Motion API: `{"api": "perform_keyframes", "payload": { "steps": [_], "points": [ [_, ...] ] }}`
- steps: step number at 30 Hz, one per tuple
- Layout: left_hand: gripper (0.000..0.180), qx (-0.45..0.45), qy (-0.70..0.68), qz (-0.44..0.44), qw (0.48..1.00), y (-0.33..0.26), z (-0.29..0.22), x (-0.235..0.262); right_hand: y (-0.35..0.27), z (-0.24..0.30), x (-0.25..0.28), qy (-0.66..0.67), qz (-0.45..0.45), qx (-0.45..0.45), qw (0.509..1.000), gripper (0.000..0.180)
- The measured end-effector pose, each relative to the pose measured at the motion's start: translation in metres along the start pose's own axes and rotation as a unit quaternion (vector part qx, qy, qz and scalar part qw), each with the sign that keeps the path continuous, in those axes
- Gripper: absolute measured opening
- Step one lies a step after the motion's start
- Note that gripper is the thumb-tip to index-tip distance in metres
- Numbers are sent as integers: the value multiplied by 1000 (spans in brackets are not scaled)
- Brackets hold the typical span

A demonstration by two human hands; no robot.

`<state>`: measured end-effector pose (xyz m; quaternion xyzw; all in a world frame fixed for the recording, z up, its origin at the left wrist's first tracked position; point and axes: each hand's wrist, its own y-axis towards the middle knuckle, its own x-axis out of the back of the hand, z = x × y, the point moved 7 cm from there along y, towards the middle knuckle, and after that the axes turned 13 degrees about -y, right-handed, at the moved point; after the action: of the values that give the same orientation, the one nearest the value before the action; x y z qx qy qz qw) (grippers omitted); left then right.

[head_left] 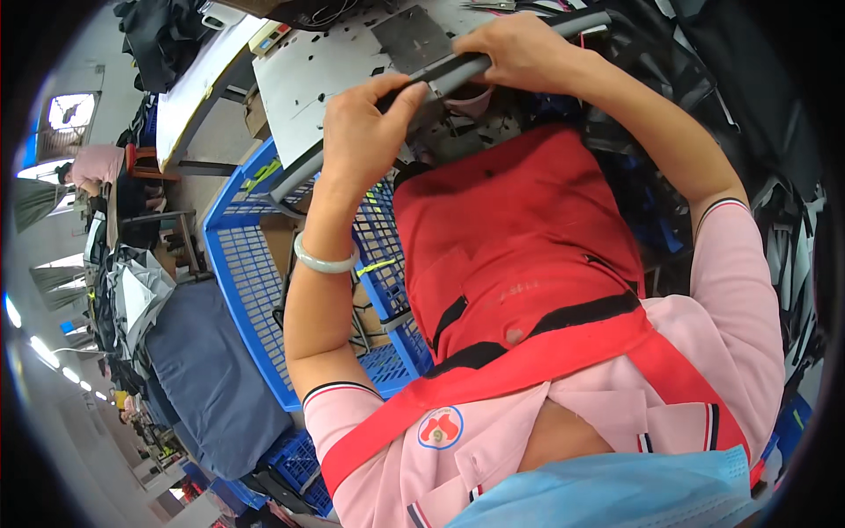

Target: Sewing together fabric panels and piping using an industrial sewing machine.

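strip, grey, spans near edge of worktop. left hand: fingers pinching strip. right hand: fingers curled around strip. basket, blue, by worktop's near left.

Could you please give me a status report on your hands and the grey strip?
Left hand and right hand gripping grey strip. Strip spans between them. Dark square plate just beyond; blue basket at left.
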<state>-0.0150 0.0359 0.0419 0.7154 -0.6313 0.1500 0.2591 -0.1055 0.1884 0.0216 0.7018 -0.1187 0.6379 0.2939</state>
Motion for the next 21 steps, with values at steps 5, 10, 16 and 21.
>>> {"api": "perform_keyframes", "payload": {
  "steps": [5,10,16,21],
  "points": [
    [31,-6,-65,5,998,29,23,-8,-1,-9,14,-78,-141,61,985,28],
    [31,22,-96,0,995,51,29,-11,17,-28,12,-34,-88,12,995,28],
    [31,-2,-103,-31,994,80,44,-6,51,-46,0,-50,36,-39,997,26],
    [30,22,-115,-29,993,93,54,-6,65,-57,-9,-45,21,-34,998,29]
  ]
}}
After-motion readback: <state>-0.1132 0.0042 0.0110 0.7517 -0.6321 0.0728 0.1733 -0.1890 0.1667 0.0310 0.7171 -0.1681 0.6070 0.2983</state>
